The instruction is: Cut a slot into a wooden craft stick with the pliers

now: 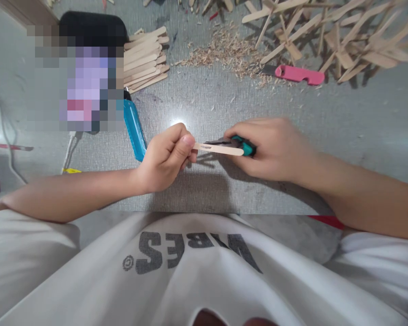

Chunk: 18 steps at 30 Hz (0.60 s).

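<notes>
My left hand (168, 158) is closed, pinching a flat wooden craft stick (224, 150) between thumb and fingers. The stick points right, its rounded end free, and a small dark slot or gouge shows in it near my thumb. My right hand (272, 147) is wrapped round pliers (247, 147) with green and black handles. Their dark jaws point left, just behind the stick; whether they touch it I cannot tell. Part of the handles is hidden in my palm.
Wood shavings (221, 50) lie at the back, beside a pink-handled knife (301, 74). Crossed sticks (343, 40) are heaped at the back right. Stacked sticks (146, 61), a black case (93, 27), a blue plastic tool (134, 129) and a white cable (68, 151) are at the left.
</notes>
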Each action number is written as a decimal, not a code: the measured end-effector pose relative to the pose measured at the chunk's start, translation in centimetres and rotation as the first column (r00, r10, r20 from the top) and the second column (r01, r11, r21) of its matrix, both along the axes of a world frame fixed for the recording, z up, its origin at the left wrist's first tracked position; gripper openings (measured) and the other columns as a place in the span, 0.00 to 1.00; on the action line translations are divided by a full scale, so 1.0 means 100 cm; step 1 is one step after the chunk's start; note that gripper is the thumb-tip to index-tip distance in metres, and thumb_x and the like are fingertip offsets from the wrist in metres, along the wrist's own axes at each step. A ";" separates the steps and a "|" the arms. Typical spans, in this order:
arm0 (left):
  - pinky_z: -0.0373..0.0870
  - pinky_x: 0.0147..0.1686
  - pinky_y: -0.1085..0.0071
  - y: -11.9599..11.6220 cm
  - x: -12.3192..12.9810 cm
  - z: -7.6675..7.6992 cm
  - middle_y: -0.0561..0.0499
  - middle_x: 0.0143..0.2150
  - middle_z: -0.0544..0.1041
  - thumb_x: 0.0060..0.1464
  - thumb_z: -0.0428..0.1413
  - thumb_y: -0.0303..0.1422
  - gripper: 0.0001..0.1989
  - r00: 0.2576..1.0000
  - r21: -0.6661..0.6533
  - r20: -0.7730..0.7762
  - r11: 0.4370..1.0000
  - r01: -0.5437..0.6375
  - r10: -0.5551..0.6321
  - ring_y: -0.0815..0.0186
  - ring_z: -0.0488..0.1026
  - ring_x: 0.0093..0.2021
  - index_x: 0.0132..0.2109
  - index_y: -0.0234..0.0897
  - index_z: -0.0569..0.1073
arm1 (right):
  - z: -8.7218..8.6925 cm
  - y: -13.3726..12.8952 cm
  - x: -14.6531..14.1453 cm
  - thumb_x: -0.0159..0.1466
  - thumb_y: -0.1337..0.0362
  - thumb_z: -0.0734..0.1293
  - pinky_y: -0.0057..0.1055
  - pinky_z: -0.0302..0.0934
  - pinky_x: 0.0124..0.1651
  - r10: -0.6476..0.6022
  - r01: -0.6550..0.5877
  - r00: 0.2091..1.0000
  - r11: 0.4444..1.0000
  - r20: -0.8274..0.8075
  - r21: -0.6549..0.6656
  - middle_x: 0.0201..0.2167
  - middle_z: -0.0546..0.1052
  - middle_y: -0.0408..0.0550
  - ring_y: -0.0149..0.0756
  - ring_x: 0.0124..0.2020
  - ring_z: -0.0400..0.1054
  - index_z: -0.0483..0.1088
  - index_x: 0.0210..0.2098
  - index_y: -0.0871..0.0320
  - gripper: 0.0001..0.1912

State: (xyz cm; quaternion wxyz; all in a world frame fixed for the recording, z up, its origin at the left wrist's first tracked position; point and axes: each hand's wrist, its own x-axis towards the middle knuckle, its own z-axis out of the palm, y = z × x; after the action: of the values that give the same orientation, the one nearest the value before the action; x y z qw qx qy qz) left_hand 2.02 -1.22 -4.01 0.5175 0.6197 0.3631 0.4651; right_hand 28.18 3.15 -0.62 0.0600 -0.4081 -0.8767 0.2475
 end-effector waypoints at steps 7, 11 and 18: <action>0.62 0.19 0.77 0.001 -0.002 0.000 0.55 0.25 0.75 0.82 0.53 0.51 0.26 0.997 0.053 -0.082 0.999 -0.012 0.017 0.74 0.65 0.19 0.35 0.42 0.68 | 0.009 0.001 -0.001 0.67 0.61 0.66 0.40 0.56 0.37 0.019 -0.017 1.000 0.992 0.017 -0.127 0.30 0.81 0.49 0.43 0.31 0.72 0.75 0.39 0.51 0.05; 0.63 0.19 0.76 0.000 -0.001 0.004 0.53 0.25 0.76 0.82 0.52 0.54 0.27 0.997 -0.017 -0.078 1.000 0.025 -0.026 0.73 0.65 0.19 0.36 0.41 0.69 | 0.009 -0.002 -0.003 0.70 0.59 0.64 0.42 0.58 0.39 0.006 -0.002 0.999 0.996 0.046 -0.090 0.33 0.83 0.51 0.47 0.34 0.74 0.75 0.39 0.50 0.07; 0.64 0.20 0.75 -0.002 0.000 0.006 0.52 0.27 0.78 0.80 0.53 0.57 0.29 0.996 -0.122 -0.053 0.991 0.060 -0.067 0.73 0.66 0.20 0.36 0.41 0.71 | -0.004 -0.007 -0.002 0.70 0.61 0.64 0.45 0.62 0.43 0.002 -0.005 1.000 0.997 0.029 0.083 0.38 0.85 0.56 0.52 0.40 0.77 0.73 0.39 0.50 0.06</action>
State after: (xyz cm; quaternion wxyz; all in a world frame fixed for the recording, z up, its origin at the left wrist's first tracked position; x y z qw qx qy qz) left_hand 2.07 -1.40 -3.42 0.5579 0.6118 0.3852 0.4076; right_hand 28.00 2.46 -1.07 0.0636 -0.4074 -0.8877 0.2049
